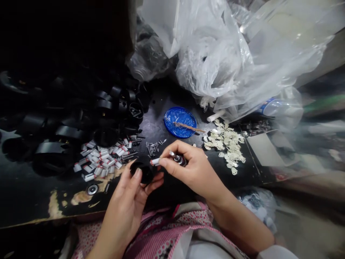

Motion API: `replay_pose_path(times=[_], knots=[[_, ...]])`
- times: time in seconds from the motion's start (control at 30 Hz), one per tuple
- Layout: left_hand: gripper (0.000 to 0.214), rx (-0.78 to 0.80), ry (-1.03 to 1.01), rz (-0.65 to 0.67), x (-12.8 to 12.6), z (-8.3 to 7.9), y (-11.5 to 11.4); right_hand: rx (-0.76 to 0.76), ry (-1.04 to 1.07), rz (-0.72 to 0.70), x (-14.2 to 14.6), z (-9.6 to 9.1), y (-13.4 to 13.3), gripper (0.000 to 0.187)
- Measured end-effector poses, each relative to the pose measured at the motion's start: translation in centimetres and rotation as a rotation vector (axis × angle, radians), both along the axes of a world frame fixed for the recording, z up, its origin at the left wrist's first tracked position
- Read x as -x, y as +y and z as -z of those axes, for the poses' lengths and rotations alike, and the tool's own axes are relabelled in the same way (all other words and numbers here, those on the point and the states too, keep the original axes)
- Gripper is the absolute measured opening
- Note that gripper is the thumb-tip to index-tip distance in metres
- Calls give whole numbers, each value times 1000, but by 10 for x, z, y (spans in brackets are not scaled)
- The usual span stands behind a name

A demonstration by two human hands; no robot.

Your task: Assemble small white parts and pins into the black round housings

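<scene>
My left hand (129, 201) is closed round a black round plastic part (142, 169), held just above the near edge of the dark table (32, 194). My right hand (188, 169) pinches a small white piece with a red end (154, 161) against the rim of that black part. The same hand also holds a small metal and black tool or part (178, 158) under its fingers. A pile of the same small white pieces (104, 158) lies just left of my hands, with small springs (153, 146) beside it.
Many black plastic housings (81, 118) are heaped at the left. A blue lid with a stick (180, 122) sits behind my hands. Thin pale metal tabs (226, 144) lie at the right. Clear plastic bags (229, 57) fill the back. A metal ring (92, 189) lies near the table edge.
</scene>
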State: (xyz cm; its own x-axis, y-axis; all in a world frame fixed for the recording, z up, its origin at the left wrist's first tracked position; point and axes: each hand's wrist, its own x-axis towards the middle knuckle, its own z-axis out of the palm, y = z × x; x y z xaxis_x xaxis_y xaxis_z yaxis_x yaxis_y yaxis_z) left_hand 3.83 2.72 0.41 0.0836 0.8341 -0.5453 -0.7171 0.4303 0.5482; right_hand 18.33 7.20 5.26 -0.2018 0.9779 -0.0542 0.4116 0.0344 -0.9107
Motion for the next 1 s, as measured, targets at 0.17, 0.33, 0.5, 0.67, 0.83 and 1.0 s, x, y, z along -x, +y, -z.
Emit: replay_pose_path(times=[0.17, 0.33, 0.5, 0.67, 0.83, 1.0], knots=[[28, -41, 266, -5, 3, 0, -6, -175, -149, -60, -1, -4, -5, 7], [31, 32, 171, 21, 7, 6, -9, 187, 117, -209, -12, -1, -3, 22], [29, 114, 100, 115, 11, 6, -19, 516, 356, -247, -16, 8, -9, 17], [26, 68, 160, 209, 17, 0, -22, 538, 320, -233, -12, 10, -12, 24], [22, 80, 162, 7, 19, 4, -13, 84, -283, -183, -2, 21, 2, 18], [14, 73, 112, -94, 13, 5, -7, -176, -842, -167, 11, 37, 15, 14]])
